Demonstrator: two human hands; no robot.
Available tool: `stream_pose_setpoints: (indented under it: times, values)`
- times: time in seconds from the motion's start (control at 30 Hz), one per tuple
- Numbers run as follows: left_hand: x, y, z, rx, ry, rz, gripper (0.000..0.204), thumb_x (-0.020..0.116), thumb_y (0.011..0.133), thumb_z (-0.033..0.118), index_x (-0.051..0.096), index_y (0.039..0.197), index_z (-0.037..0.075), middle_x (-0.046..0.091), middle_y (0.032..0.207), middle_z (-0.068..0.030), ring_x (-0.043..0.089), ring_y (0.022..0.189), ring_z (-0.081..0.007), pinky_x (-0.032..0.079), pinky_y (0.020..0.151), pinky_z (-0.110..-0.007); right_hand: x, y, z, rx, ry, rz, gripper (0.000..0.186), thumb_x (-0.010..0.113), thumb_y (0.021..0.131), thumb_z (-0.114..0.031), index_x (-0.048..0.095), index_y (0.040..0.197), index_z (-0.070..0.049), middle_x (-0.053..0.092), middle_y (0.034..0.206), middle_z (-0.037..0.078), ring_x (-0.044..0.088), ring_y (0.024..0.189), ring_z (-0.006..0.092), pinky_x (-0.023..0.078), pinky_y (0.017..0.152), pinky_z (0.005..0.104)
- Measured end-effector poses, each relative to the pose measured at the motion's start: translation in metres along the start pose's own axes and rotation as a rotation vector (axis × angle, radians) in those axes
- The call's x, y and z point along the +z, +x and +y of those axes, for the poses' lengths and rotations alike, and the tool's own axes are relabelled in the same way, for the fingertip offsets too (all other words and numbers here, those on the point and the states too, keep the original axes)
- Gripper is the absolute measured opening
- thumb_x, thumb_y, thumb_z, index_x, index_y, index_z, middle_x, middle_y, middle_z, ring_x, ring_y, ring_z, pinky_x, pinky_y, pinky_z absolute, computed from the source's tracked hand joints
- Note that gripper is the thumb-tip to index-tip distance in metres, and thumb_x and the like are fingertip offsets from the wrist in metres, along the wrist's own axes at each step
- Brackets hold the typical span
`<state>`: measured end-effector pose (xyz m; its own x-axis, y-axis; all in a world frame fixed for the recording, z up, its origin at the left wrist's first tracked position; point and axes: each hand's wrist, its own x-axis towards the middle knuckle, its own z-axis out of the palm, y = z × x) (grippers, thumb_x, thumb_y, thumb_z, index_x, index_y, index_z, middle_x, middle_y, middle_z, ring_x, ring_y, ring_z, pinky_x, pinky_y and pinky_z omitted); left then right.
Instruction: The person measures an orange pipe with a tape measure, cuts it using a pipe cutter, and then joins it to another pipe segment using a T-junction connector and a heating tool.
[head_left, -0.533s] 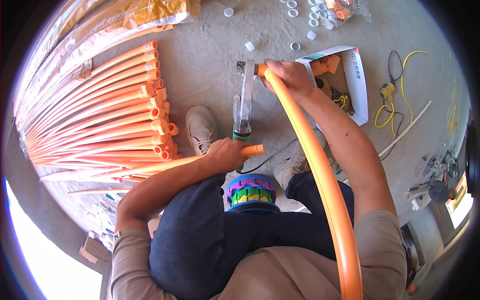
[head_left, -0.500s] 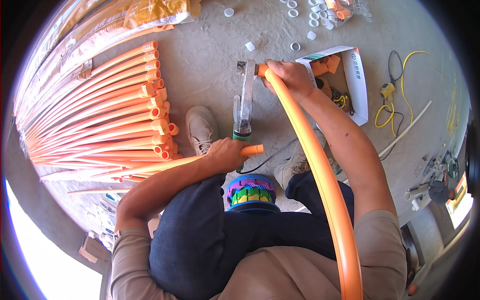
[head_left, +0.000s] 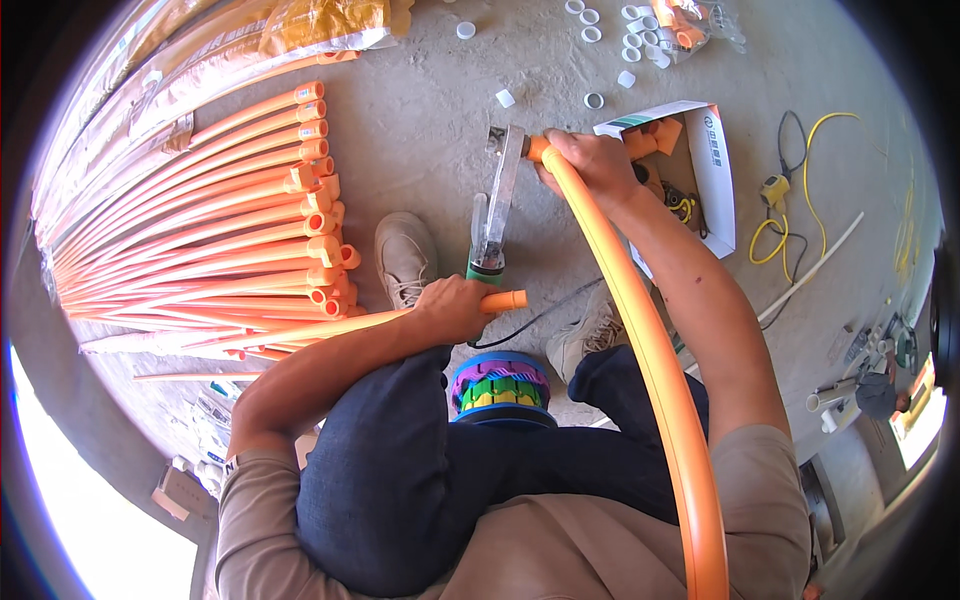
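Observation:
My right hand (head_left: 597, 170) is closed round the far end of a long orange pipe (head_left: 640, 330), which arcs back over my right forearm and past my lap. That end, with a short orange collar or fitting (head_left: 538, 149), meets the head of a pipe welding iron (head_left: 497, 200) with a metal body and green handle. My left hand (head_left: 452, 308) grips a second orange pipe (head_left: 510, 300), whose open end pokes out to the right. The iron's handle passes down beside and behind those fingers; whether they also hold it is hidden.
Left lies a fanned stack of orange pipes (head_left: 200, 235) with fittings on their ends. An open white box (head_left: 715, 180) holds orange fittings. White rings (head_left: 594, 101) lie scattered at the back. A yellow cord (head_left: 815, 160) runs at right; a colourful stool (head_left: 502, 388) is between my legs.
The iron's head, the pipe end and my right hand have shifted slightly right, tilting the iron a little more. My left hand keeps its hold on the second pipe.

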<state>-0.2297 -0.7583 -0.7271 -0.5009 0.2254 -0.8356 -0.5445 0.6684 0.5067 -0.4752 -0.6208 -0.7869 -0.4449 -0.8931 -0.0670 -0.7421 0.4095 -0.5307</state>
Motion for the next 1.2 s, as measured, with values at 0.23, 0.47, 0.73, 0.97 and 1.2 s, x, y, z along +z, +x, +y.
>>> stream_pose_setpoints:
  times: [0.23,0.47,0.73,0.97,1.2]
  values:
    - [-0.001,0.0,0.002,-0.023,0.006,-0.01,0.033,0.068,0.09,0.037,0.071,0.118,0.02,0.073,0.096,-0.0151,0.07,0.096,-0.0356,0.053,0.086,-0.048,-0.016,0.004,0.004,-0.071,0.177,-0.131,0.02,0.07,0.077,-0.019,0.058,0.089,-0.006,0.065,0.072,0.015,0.066,0.066,0.0366,0.053,0.058,0.0462]
    - [0.004,0.003,-0.001,-0.028,0.013,0.003,0.033,0.068,0.09,0.039,0.071,0.116,0.02,0.073,0.096,-0.0155,0.07,0.096,-0.0357,0.053,0.086,-0.048,-0.005,-0.012,-0.002,0.148,0.037,-0.118,0.028,0.07,0.079,-0.031,0.056,0.087,-0.009,0.068,0.077,0.014,0.069,0.072,0.0359,0.053,0.059,0.0462]
    - [0.003,0.003,-0.001,-0.024,0.009,0.001,0.032,0.067,0.09,0.04,0.072,0.116,0.021,0.074,0.096,-0.0155,0.07,0.095,-0.0358,0.054,0.086,-0.048,-0.006,-0.01,0.007,-0.033,0.12,0.057,0.024,0.073,0.076,-0.021,0.058,0.087,-0.006,0.064,0.069,0.012,0.066,0.061,0.0347,0.054,0.055,0.0431]
    - [0.0,0.002,0.002,-0.017,0.011,-0.006,0.034,0.068,0.09,0.041,0.072,0.117,0.021,0.074,0.095,-0.0151,0.07,0.096,-0.0356,0.054,0.087,-0.048,-0.025,-0.024,0.029,0.343,0.428,-0.208,0.029,0.07,0.082,-0.027,0.059,0.097,-0.005,0.067,0.076,0.016,0.068,0.07,0.0375,0.053,0.06,0.0458]
    - [-0.007,-0.012,0.007,-0.033,0.066,-0.041,0.035,0.067,0.09,0.043,0.074,0.112,0.017,0.073,0.096,-0.0189,0.07,0.095,-0.0374,0.054,0.086,-0.049,-0.077,-0.028,0.003,-0.024,0.033,-0.139,0.03,0.071,0.085,-0.029,0.056,0.097,-0.005,0.066,0.08,0.017,0.069,0.082,0.0394,0.055,0.068,0.0492]
